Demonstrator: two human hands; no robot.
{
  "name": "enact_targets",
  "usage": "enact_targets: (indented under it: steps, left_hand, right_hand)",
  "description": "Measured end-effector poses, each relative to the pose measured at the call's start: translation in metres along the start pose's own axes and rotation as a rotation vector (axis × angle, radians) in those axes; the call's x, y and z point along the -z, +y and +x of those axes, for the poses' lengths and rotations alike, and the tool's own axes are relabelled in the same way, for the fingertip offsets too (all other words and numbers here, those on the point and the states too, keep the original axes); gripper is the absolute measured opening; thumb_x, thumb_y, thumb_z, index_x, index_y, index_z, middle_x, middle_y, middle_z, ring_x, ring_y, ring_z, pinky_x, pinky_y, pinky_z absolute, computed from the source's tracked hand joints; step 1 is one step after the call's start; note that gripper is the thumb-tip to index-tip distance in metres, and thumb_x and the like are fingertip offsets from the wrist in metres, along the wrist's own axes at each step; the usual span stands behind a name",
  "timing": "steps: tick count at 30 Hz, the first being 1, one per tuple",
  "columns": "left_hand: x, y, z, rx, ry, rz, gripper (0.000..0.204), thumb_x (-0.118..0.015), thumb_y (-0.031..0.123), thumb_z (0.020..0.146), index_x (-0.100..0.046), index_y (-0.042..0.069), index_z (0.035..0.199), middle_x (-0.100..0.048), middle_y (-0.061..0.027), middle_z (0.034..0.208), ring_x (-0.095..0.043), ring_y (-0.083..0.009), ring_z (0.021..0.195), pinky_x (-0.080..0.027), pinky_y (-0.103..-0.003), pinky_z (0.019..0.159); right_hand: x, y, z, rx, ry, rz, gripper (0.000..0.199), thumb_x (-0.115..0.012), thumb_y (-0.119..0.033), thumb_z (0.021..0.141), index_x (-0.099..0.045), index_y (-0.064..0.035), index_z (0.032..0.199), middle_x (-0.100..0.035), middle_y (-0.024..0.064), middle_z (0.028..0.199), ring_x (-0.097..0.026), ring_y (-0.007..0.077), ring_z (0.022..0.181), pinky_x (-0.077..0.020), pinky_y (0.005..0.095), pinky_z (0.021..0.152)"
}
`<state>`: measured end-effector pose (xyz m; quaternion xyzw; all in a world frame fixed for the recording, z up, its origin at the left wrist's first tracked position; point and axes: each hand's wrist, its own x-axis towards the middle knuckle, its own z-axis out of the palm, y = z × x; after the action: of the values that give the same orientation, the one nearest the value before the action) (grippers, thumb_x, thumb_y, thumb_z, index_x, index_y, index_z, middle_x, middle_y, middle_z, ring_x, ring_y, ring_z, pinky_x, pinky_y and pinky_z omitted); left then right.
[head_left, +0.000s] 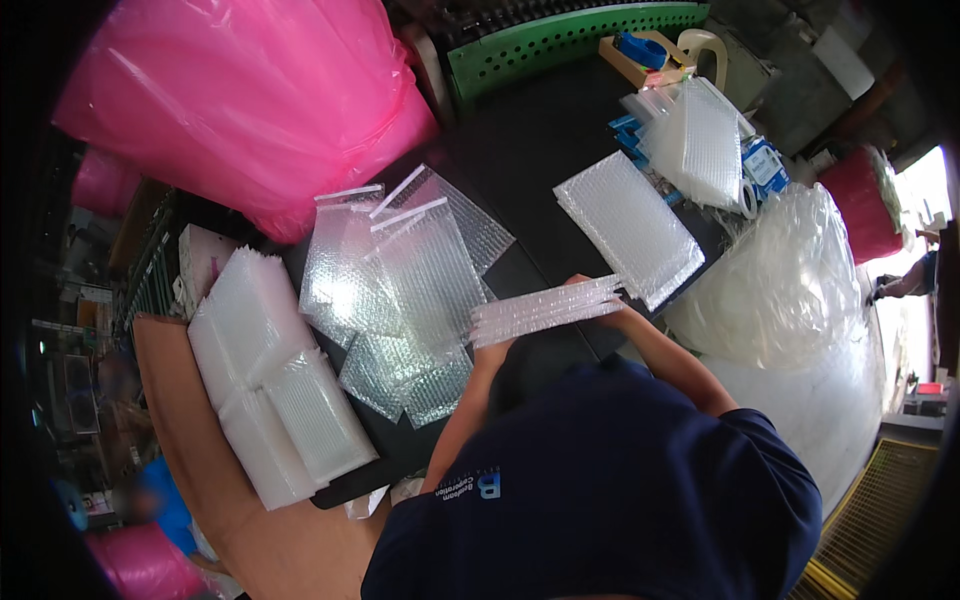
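Note:
A thin stack of bubble-wrap bags (545,309) is held edge-up above the near side of the black table, close to my body. At its left end my left hand (492,352) grips it, with most of the fingers hidden behind the plastic. My right hand (617,312) closes on the other end, and a bit of it shows over the top edge. Just beyond the right hand lies a neat pile of bubble-wrap bags (632,228). To the left, loose bubble-wrap bags (425,275) overlap at different angles, some with white strips along their edges.
Stacked bubble-wrap bundles (285,380) stand at the left on brown cardboard (190,420). A big pink plastic sack (250,100) rises at the back left. Clear plastic bags (775,285), more wrap sheets (695,145) and a tape box (648,58) lie on the right.

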<state>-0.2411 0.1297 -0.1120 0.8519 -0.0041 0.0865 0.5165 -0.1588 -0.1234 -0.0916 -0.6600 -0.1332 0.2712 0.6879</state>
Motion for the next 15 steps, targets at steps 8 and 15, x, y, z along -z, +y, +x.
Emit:
enact_targets:
  steps: [8,15]
  left_hand:
    - [0.047,-0.019,0.002,0.188,-0.167,-0.212,0.05,-0.073,0.03,0.075,-0.055,-0.002,0.109,-0.061,-0.0157,0.105,-0.059,-0.027,0.098,-0.044,-0.038,0.086]
    - [0.108,-0.022,0.074,0.729,0.277,0.819,0.092,-0.079,0.043,0.064,-0.034,0.001,0.133,-0.045,-0.0199,0.119,-0.038,-0.034,0.117,-0.044,-0.042,0.089]
  right_hand:
    - [0.02,-0.034,-0.017,-0.262,-0.082,-0.188,0.088,-0.086,-0.024,0.055,-0.041,0.0035,0.126,-0.055,0.0152,0.12,-0.051,0.0257,0.112,-0.0376,0.0345,0.098]
    - [0.009,0.007,-0.012,-0.701,0.169,-0.952,0.088,-0.084,-0.022,0.058,-0.035,0.004,0.127,-0.048,0.022,0.123,-0.043,0.0336,0.119,-0.037,0.0405,0.098]
